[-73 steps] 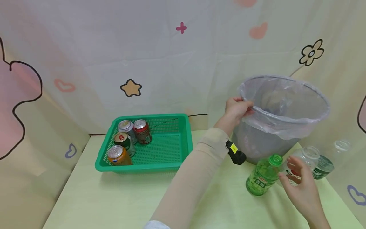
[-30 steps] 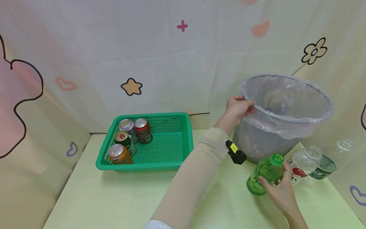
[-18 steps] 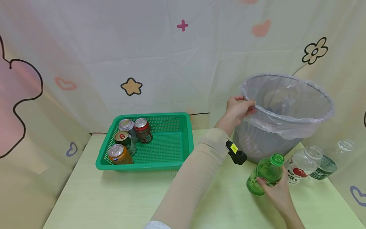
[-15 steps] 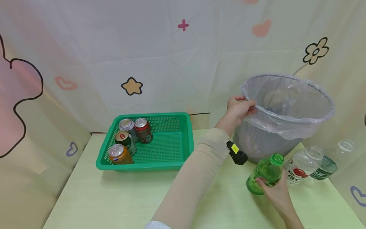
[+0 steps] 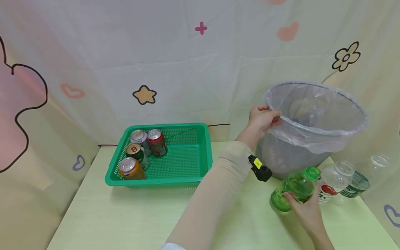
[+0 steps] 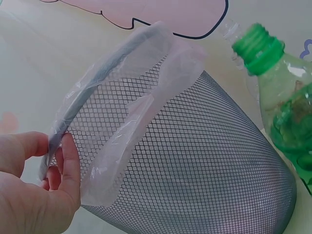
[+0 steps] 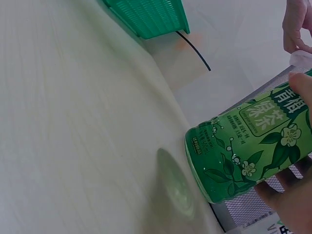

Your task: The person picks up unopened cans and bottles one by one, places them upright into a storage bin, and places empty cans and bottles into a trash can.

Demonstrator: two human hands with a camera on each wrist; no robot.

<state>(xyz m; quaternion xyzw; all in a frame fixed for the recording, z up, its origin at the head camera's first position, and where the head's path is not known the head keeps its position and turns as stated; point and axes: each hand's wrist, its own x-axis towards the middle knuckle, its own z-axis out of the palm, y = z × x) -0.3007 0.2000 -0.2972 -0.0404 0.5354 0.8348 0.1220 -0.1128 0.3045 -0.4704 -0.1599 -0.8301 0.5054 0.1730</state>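
My left hand [image 5: 262, 119] pinches the rim of a grey mesh wastebasket [image 5: 282, 156], thumb and fingers on either side of the edge. A clear plastic bag [image 6: 161, 73] lines it and folds over the rim. My right hand [image 5: 307, 211] grips a green plastic bottle [image 5: 292, 191] round its body; the bottle is capless and leans to the right. Its green tea label [image 7: 263, 126] faces the right wrist camera. A bottle with a red-and-white label [image 5: 335, 180] and a clear bottle with a dark green label [image 5: 356, 182] stand just right of that hand.
A green plastic basket [image 5: 204, 152] sits at the left on the pale table [image 5: 125, 218]. Several drink cans, among them an orange can [image 5: 131, 169] and a red can [image 5: 157, 142], stand in its left part. A patterned curtain [image 5: 175, 69] hangs behind.
My right hand has come from beside the green bottle and taken hold of it. The bottle has just tilted further right. My left hand keeps its grip on the wastebasket rim.
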